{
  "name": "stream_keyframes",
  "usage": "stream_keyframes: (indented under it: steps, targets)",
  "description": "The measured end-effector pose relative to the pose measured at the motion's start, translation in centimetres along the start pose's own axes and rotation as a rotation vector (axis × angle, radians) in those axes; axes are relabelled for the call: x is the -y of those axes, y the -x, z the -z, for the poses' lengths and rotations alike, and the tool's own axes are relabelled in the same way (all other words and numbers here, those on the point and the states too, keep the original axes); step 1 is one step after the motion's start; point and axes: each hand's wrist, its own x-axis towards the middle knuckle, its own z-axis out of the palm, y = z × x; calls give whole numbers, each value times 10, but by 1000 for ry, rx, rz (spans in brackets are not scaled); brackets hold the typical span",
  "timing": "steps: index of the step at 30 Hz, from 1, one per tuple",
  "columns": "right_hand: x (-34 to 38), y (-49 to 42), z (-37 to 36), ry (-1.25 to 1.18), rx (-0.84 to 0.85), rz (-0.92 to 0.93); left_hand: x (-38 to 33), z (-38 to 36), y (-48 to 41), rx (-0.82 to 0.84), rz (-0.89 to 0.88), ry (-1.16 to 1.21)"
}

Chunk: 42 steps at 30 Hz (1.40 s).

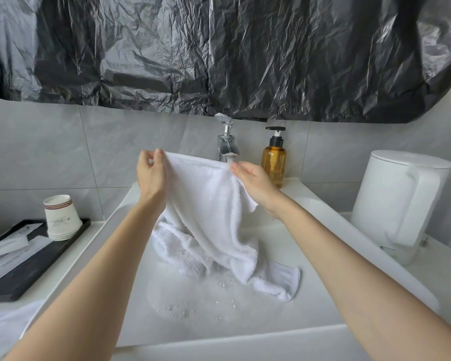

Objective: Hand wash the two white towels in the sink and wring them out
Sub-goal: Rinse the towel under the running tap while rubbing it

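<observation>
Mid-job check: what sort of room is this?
Probably a hotel bathroom: a white rectangular sink under a chrome tap, an amber pump bottle beside the tap, and stacked paper cups on a black tray.

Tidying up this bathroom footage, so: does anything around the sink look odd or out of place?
Yes. Crumpled black plastic sheeting hangs over the wall above the faucet, where a mirror would usually be. A white cloth, probably the second towel, lies outside the sink, at the lower left.
</observation>
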Motion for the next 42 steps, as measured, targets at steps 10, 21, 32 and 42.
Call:
stream_keyframes:
  steps: [10, 21, 32, 42]
  targets:
    - [-3, -3, 22, -136, -293, -91, -8, -16, 17, 239, -34, -39]
    - [-1, 1, 42, -193, -617, -160, -5, -38, 41, 462, 133, 22]
    - [-4, 0, 23, -5, -350, -98, -13, -11, 16, 242, 243, 137]
    - [-5, 3, 15, -34, 143, -246, -10, 5, -2, 193, 286, 269]
